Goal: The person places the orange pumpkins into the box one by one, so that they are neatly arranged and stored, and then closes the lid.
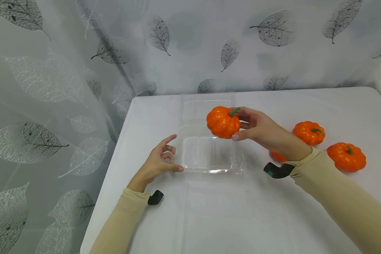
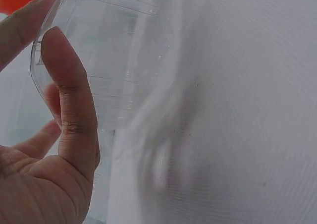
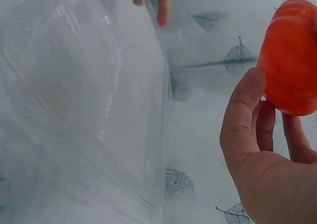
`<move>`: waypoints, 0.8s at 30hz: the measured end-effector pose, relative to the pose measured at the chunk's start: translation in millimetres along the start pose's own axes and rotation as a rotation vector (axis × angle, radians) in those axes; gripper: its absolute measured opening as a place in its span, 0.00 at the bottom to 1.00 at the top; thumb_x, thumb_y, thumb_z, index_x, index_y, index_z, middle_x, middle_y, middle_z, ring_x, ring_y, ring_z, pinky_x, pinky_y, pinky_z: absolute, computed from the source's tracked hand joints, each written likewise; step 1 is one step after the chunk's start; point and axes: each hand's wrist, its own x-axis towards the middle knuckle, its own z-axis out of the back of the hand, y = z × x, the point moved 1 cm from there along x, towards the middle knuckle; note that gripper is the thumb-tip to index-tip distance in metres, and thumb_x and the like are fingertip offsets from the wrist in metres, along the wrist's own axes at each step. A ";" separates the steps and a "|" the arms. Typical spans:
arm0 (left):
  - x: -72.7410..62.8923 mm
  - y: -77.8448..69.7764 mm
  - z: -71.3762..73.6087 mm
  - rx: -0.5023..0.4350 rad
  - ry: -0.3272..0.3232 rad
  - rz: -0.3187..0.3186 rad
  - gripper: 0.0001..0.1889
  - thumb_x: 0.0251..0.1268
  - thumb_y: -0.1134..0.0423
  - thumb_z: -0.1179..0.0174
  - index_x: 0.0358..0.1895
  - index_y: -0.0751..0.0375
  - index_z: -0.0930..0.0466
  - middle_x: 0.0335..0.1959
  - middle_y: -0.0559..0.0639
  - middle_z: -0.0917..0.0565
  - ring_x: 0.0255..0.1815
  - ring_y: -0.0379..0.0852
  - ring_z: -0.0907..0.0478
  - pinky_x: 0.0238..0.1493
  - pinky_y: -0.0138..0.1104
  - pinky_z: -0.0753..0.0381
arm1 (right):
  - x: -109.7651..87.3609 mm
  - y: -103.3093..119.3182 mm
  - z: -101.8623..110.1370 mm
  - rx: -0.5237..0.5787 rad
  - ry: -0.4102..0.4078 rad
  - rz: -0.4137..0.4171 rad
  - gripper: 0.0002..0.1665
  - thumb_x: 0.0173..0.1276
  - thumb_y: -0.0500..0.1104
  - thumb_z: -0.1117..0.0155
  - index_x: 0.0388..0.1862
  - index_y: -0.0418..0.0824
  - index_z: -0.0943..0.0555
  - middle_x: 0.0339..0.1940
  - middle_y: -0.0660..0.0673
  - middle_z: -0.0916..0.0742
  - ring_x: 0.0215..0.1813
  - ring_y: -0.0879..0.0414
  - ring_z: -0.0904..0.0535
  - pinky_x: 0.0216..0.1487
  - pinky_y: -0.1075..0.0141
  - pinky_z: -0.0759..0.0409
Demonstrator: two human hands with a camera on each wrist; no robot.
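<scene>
My right hand (image 1: 257, 125) grips a small orange pumpkin (image 1: 221, 122) with a green stem, thumb on its near side. It is held up over a clear plastic clamshell box (image 1: 206, 151), which lies with its lid (image 1: 206, 107) folded back to the far side. In the right wrist view the pumpkin (image 3: 292, 58) sits between thumb and fingers, beside the box. My left hand (image 1: 160, 160) is at the box's left side, thumb near the front left corner, index finger extended. The left wrist view has the thumb (image 2: 69, 95) overlapping the clear rim.
Two more orange pumpkins, one farther back (image 1: 309, 133) and one nearer (image 1: 346, 157), lie on the white table (image 1: 235, 215) at the right. Another pumpkin (image 1: 277, 156) is partly hidden behind my right wrist. A leaf-patterned curtain (image 1: 190, 46) hangs behind and left of the table.
</scene>
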 end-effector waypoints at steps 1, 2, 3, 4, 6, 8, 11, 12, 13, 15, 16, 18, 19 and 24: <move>-0.5 -0.1 0.1 0.004 0.001 0.002 0.62 0.37 0.75 0.17 0.80 0.46 0.43 0.47 0.59 0.31 0.30 0.44 0.29 0.30 0.31 0.24 | 3.8 -1.7 -1.4 0.036 0.006 -0.007 0.36 0.67 0.33 0.31 0.71 0.40 0.34 0.71 0.41 0.29 0.69 0.45 0.29 0.63 0.60 0.24; -1.1 -0.2 0.3 0.004 0.001 0.004 0.62 0.37 0.74 0.17 0.80 0.46 0.43 0.48 0.59 0.31 0.30 0.44 0.29 0.30 0.31 0.24 | 7.7 -3.9 -2.8 0.067 0.008 -0.013 0.36 0.67 0.32 0.32 0.71 0.40 0.35 0.71 0.40 0.29 0.68 0.44 0.28 0.62 0.60 0.24; -1.7 -0.2 0.5 0.005 0.000 0.007 0.61 0.37 0.74 0.17 0.80 0.46 0.43 0.48 0.60 0.31 0.30 0.44 0.29 0.30 0.31 0.24 | 11.2 -6.2 -4.5 0.091 0.008 -0.020 0.35 0.67 0.32 0.32 0.70 0.40 0.34 0.70 0.40 0.29 0.67 0.44 0.28 0.62 0.60 0.23; -2.5 0.0 1.0 0.004 -0.002 0.009 0.61 0.37 0.74 0.17 0.80 0.46 0.43 0.48 0.60 0.31 0.30 0.45 0.29 0.30 0.31 0.24 | 14.6 -8.4 -6.4 0.106 0.009 -0.027 0.35 0.67 0.32 0.32 0.70 0.40 0.35 0.70 0.39 0.28 0.67 0.44 0.28 0.62 0.60 0.23; -4.1 0.3 1.9 0.001 -0.008 0.015 0.61 0.38 0.75 0.18 0.80 0.47 0.43 0.48 0.61 0.31 0.30 0.45 0.29 0.30 0.30 0.24 | 21.2 -12.8 -11.3 0.124 0.005 -0.038 0.36 0.66 0.31 0.32 0.71 0.40 0.35 0.69 0.39 0.28 0.65 0.44 0.27 0.61 0.59 0.23; -5.4 0.7 2.7 0.001 -0.014 0.017 0.61 0.38 0.75 0.18 0.80 0.48 0.43 0.49 0.61 0.31 0.31 0.45 0.29 0.30 0.30 0.23 | 26.9 -16.5 -16.9 0.116 0.000 -0.047 0.38 0.65 0.31 0.30 0.72 0.39 0.35 0.68 0.38 0.27 0.64 0.43 0.26 0.61 0.59 0.23; -6.0 1.3 3.2 0.001 -0.019 0.017 0.61 0.38 0.76 0.18 0.80 0.48 0.44 0.49 0.62 0.31 0.31 0.45 0.29 0.30 0.30 0.23 | 34.3 -21.3 -24.8 0.070 -0.019 -0.064 0.43 0.62 0.33 0.27 0.73 0.38 0.36 0.68 0.39 0.26 0.65 0.44 0.26 0.61 0.58 0.23; -5.8 1.4 3.1 0.002 -0.020 0.016 0.61 0.38 0.75 0.18 0.80 0.48 0.44 0.49 0.62 0.31 0.31 0.45 0.29 0.30 0.30 0.23 | 36.3 -22.7 -27.2 0.046 -0.030 -0.071 0.44 0.62 0.34 0.26 0.74 0.38 0.36 0.68 0.40 0.26 0.65 0.44 0.26 0.62 0.58 0.23; -5.4 1.7 2.9 0.005 -0.019 0.016 0.61 0.38 0.75 0.18 0.80 0.48 0.44 0.49 0.62 0.31 0.31 0.45 0.29 0.30 0.30 0.23 | 38.3 -24.2 -29.4 0.022 -0.041 -0.077 0.45 0.61 0.34 0.25 0.74 0.38 0.36 0.68 0.41 0.26 0.65 0.44 0.26 0.62 0.57 0.23; -4.4 1.9 1.9 0.001 -0.017 0.015 0.61 0.38 0.75 0.18 0.80 0.48 0.44 0.49 0.61 0.31 0.31 0.45 0.29 0.31 0.30 0.23 | 41.7 -27.2 -33.2 -0.021 -0.060 -0.084 0.46 0.60 0.35 0.23 0.75 0.39 0.36 0.69 0.43 0.26 0.66 0.45 0.26 0.63 0.55 0.24; -3.8 2.0 1.4 -0.003 -0.017 0.016 0.61 0.38 0.75 0.18 0.80 0.48 0.43 0.49 0.60 0.31 0.31 0.45 0.29 0.31 0.30 0.22 | 43.1 -28.6 -35.0 -0.042 -0.069 -0.086 0.47 0.59 0.36 0.23 0.74 0.39 0.36 0.69 0.43 0.26 0.66 0.45 0.26 0.64 0.54 0.25; -2.5 1.9 0.1 -0.008 -0.014 0.016 0.61 0.38 0.75 0.18 0.80 0.48 0.43 0.48 0.59 0.31 0.31 0.45 0.29 0.31 0.29 0.22 | 45.3 -31.2 -38.3 -0.071 -0.079 -0.087 0.47 0.59 0.37 0.22 0.74 0.39 0.36 0.69 0.43 0.26 0.66 0.44 0.26 0.65 0.53 0.25; -1.9 1.8 -0.5 -0.013 -0.011 0.016 0.61 0.38 0.75 0.18 0.80 0.48 0.43 0.48 0.59 0.31 0.31 0.45 0.29 0.30 0.29 0.22 | 46.5 -32.8 -39.4 -0.084 -0.080 -0.085 0.47 0.59 0.37 0.22 0.74 0.38 0.36 0.69 0.43 0.26 0.66 0.44 0.26 0.65 0.52 0.26; 0.7 1.1 -3.4 -0.032 0.000 0.015 0.61 0.38 0.76 0.18 0.80 0.49 0.43 0.47 0.58 0.31 0.30 0.44 0.30 0.29 0.29 0.22 | 49.2 -37.2 -41.8 -0.161 -0.084 -0.092 0.47 0.59 0.39 0.22 0.74 0.37 0.36 0.69 0.42 0.27 0.66 0.43 0.27 0.64 0.52 0.25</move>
